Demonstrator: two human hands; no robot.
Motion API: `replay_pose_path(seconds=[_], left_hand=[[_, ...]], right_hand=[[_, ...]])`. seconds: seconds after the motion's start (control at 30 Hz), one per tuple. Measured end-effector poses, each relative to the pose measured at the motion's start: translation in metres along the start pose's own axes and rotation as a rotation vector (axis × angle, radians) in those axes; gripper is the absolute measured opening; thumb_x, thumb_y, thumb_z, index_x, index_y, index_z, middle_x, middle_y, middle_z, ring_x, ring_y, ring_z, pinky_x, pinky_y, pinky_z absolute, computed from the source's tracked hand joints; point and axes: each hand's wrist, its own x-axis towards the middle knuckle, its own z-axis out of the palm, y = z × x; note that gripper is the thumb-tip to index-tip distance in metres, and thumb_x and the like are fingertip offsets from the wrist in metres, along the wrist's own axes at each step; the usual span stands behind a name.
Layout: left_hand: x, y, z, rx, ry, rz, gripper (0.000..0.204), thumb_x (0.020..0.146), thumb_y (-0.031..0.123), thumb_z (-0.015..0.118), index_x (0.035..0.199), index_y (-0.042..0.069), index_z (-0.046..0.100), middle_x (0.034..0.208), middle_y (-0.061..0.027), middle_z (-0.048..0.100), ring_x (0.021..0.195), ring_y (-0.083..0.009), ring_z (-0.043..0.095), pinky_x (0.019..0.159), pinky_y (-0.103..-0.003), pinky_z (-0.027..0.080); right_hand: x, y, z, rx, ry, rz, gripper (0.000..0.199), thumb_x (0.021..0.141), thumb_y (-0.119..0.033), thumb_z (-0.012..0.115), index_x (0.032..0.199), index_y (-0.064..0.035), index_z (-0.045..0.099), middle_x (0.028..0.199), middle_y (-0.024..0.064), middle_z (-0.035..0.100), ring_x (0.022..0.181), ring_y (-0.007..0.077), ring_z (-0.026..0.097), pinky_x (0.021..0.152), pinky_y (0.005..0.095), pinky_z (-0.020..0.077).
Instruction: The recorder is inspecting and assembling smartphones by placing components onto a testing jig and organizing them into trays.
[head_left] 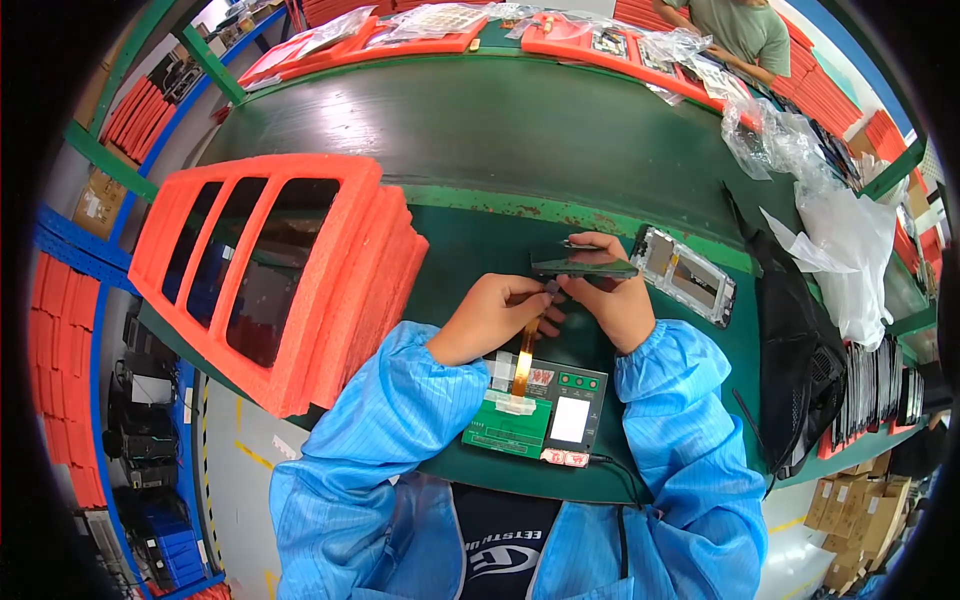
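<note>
My right hand (618,305) holds a dark, glossy phone screen (585,268), tilted so that it shows nearly edge-on. Close beside it, my left hand (488,318) pinches the upper end of an orange flex cable (524,362) at the screen's lower edge. Whether the cable's end is joined to the screen cannot be made out. The cable runs down to a tester board (505,425) lying on the green mat, with a green circuit board, a small white display and green buttons. A silver phone frame (686,275) lies right of my right hand.
Stacked red foam trays (345,290) with dark screens stand at the left. A black bag (800,370) and clear plastic wrap (850,260) sit at the right. A black cable (625,470) leaves the tester. Across the bench, a person (735,40) stands by more foam trays (640,55).
</note>
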Motion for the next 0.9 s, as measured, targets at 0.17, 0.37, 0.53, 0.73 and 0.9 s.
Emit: replay_pose_path(seconds=[0.17,0.37,0.53,0.73,0.9], left_hand=[[0.0,-0.003,-0.001,-0.029,-0.011,0.031,0.023,0.089,0.009,0.044,0.102,-0.008,0.054,0.087,-0.0147,0.061,0.076,-0.0192,0.062,0.067,-0.028,0.05],[0.0,-0.001,0.003,-0.023,0.046,0.006,0.02,0.087,0.003,0.047,0.099,-0.01,0.055,0.086,-0.013,0.062,0.075,-0.0173,0.062,0.065,-0.026,0.051],[0.001,-0.005,0.003,0.047,0.052,0.032,0.019,0.086,0.003,0.047,0.099,-0.008,0.056,0.087,-0.0121,0.062,0.074,-0.0163,0.062,0.065,-0.027,0.051],[0.001,-0.006,0.001,0.065,0.062,0.07,0.019,0.086,0.002,0.046,0.1,-0.007,0.056,0.086,-0.0116,0.062,0.073,-0.0159,0.062,0.065,-0.027,0.051],[0.001,-0.007,0.002,0.035,0.082,0.092,0.019,0.087,0.003,0.046,0.101,-0.006,0.055,0.085,-0.0112,0.062,0.071,-0.0159,0.061,0.064,-0.026,0.05]], right_hand=[[0.001,0.001,0.001,0.085,0.05,-0.014,0.044,0.07,0.003,0.066,0.109,-0.0025,0.046,0.094,0.0076,0.056,0.085,0.013,0.056,0.072,0.0234,0.0453],[-0.001,-0.002,0.001,0.032,0.013,0.013,0.043,0.072,0.007,0.061,0.111,-0.0031,0.045,0.096,0.0072,0.058,0.091,0.0136,0.054,0.08,0.0247,0.0432],[0.0,0.003,-0.001,-0.046,-0.004,-0.063,0.042,0.072,0.007,0.06,0.11,-0.0024,0.045,0.096,0.0079,0.058,0.09,0.014,0.055,0.079,0.0246,0.0441],[0.0,0.003,0.002,-0.074,0.003,-0.052,0.043,0.071,0.01,0.058,0.11,-0.0019,0.044,0.096,0.0088,0.058,0.086,0.0147,0.057,0.076,0.0248,0.0453],[0.002,0.009,0.002,0.002,0.004,-0.03,0.046,0.07,0.012,0.057,0.111,-0.0016,0.043,0.096,0.0089,0.058,0.083,0.0153,0.058,0.074,0.0248,0.0457]])
